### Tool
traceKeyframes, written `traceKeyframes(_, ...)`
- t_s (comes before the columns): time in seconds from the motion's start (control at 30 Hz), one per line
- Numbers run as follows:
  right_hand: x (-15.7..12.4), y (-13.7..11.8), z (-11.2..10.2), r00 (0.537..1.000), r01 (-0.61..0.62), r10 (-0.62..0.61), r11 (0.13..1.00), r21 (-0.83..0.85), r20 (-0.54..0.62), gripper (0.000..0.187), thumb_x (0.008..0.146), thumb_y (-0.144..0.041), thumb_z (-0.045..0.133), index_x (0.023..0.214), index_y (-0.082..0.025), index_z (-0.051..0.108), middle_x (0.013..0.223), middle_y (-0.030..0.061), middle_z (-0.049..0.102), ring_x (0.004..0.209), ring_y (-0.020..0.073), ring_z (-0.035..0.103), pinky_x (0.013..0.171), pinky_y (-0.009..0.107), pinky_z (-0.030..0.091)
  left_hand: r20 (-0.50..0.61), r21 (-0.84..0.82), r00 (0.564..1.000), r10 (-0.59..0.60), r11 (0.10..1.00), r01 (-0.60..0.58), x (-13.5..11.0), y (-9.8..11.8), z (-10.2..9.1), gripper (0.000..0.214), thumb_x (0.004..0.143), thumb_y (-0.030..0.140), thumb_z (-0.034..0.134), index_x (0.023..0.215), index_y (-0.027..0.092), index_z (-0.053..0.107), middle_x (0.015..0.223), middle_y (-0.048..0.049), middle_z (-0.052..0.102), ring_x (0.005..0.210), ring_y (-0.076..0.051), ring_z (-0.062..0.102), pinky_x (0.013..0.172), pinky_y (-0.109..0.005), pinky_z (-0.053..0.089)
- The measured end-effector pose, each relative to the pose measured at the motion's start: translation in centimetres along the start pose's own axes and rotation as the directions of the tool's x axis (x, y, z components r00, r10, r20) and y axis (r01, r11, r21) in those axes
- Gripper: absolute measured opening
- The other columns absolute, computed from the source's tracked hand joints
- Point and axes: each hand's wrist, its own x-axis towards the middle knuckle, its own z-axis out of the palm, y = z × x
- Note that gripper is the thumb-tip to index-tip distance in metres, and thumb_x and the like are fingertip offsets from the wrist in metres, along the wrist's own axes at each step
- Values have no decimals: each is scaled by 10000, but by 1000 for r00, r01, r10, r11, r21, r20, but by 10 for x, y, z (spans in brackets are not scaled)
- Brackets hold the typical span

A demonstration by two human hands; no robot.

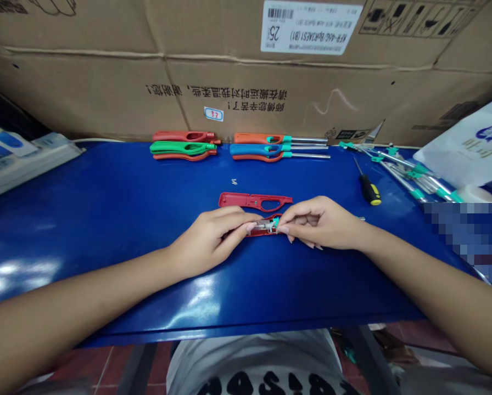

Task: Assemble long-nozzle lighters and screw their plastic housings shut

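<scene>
Here, the filled red casing half (264,234) lies between the hands (207,240), both pinching its inner parts (264,225).

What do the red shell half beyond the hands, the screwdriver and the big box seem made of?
Red shell half: probably molded plastic, low sheen; uniform color, crisp cutout.
Screwdriver: thin gray shaft suggests metal; smooth black and yellow handle, plastic or rubber, unclear.
Box: matte cardboard, by its brown creased panels.

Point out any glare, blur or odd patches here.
Head view: white glare on the blue table, far left and near its front edge; head view: pixel blocks hide a patch at right; head view: the left hand and right hand look fairly sharp, while the white label's smallest print is blurred.
</scene>
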Motion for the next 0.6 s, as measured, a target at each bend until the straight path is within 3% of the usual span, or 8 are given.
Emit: traceKeyframes(0.6,-1,-5,2,998,57,-60,995,-86,-28,276,869,-431,694,843,-157,705,645,-6,643,453,59,493,415,198,372,33,-10,999,16,1000,-16,0,0,-1,272,1026,195,488,1210,178,688,1010,-58,738,907,-152,696,841,-249,558)
